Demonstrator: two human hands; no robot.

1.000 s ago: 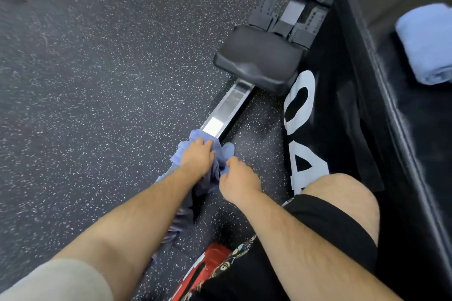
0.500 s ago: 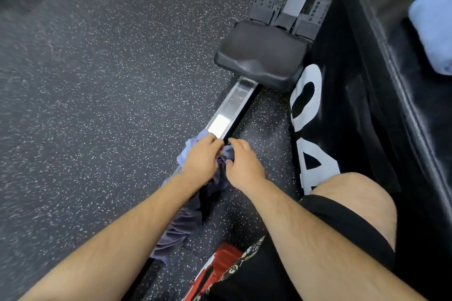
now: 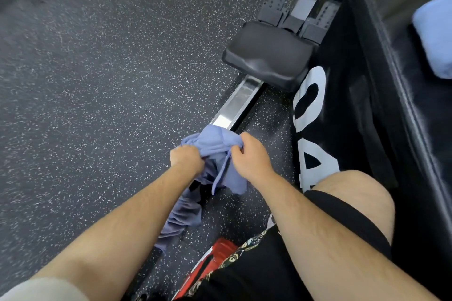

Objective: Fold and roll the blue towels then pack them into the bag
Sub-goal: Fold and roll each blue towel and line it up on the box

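— Left hand: what is it doing?
— Its fingers are curled in a fist round a bunch of the blue towel, right over the near part of the rowing machine's steel rail.
— And the right hand?
— It is just right of the rail, thumb and fingers pinching the towel's upper edge. The 2 hands are close together, with cloth bunched between them.
— Where is the rest of that towel?
— It hangs crumpled below the hands and trails along the rail toward the person, its lower end lying on the rail and the speckled rubber floor.
— Any other towel?
— 1 rolled light-blue towel lies well to the right of the rail, on top of a padded black box with large white letters on its side.
— What sits further up the rail?
— The black seat rests on it beyond the hands, with the foot straps behind.
— And nearer the person?
— A bare knee in black shorts is right of the rail, beside the box. A red object shows by the rail's near end; I cannot tell what it is.
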